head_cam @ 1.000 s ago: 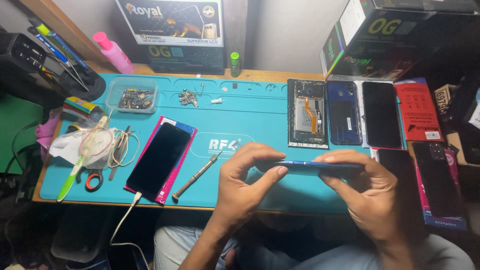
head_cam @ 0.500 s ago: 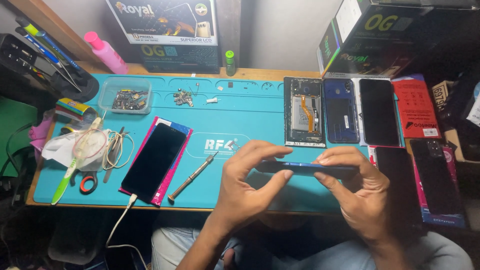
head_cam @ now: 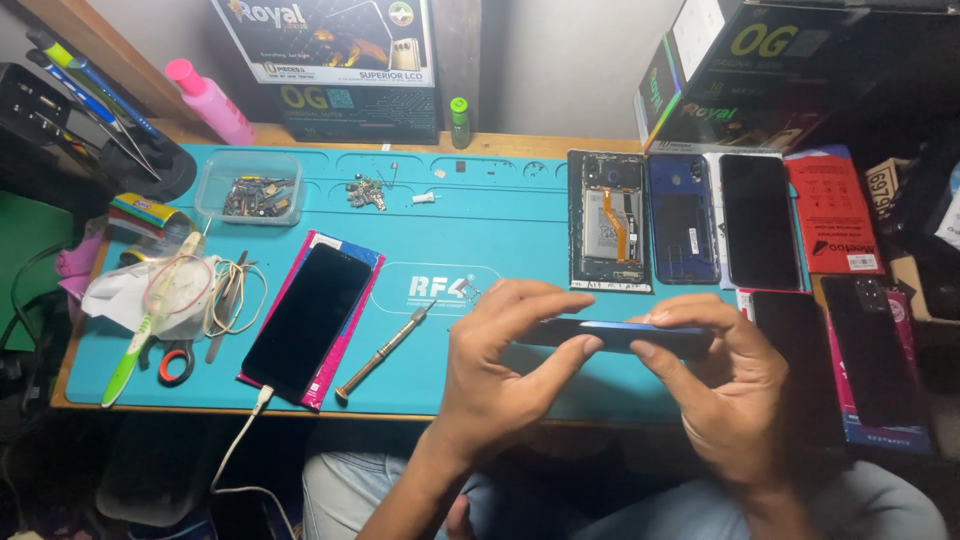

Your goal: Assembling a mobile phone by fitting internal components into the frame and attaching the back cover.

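My left hand (head_cam: 500, 370) and my right hand (head_cam: 725, 385) together grip a slim blue phone (head_cam: 622, 333), held edge-on and level above the front of the teal work mat (head_cam: 500, 215). Left fingers curl over its left end with the thumb pressing underneath. Right fingers wrap its right end. A screwdriver (head_cam: 385, 350) lies on the mat just left of my left hand. Beyond the hands lie an opened phone body (head_cam: 608, 222) with an orange flex cable, a blue back cover (head_cam: 682, 220) and a black screen panel (head_cam: 759, 222).
A black phone on a pink sleeve (head_cam: 308, 320), with a white cable plugged in, lies at the left. Further left are scissors (head_cam: 175, 360), wire coils, a clear screw box (head_cam: 250, 187) and a pink bottle (head_cam: 212, 100). Boxes stand behind; more phones lie at right.
The hands and the blue phone have stayed in nearly the same grip. The view has shifted slightly, with my fingers adjusting a little along the phone's edge.
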